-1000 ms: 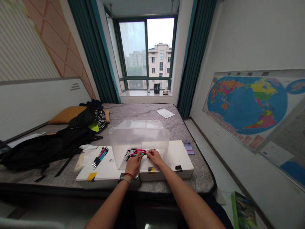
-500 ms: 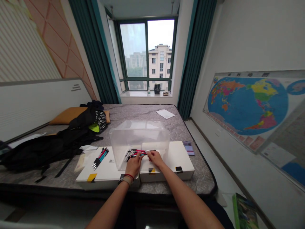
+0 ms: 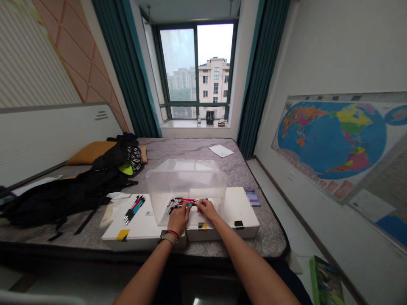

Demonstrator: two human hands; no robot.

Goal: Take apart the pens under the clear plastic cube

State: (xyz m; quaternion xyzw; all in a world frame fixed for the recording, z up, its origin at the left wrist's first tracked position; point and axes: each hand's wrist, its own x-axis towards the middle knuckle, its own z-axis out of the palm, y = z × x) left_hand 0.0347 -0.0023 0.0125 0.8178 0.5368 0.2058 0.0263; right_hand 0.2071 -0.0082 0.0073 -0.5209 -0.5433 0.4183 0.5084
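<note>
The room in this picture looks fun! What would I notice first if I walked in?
You'd probably spot the big, colorful world map on the right wall first. Then the window straight ahead, with a tall building outside. Down on the mattress, your eyes would find the left hand and right hand holding red and blue pens by a clear plastic box.
</note>
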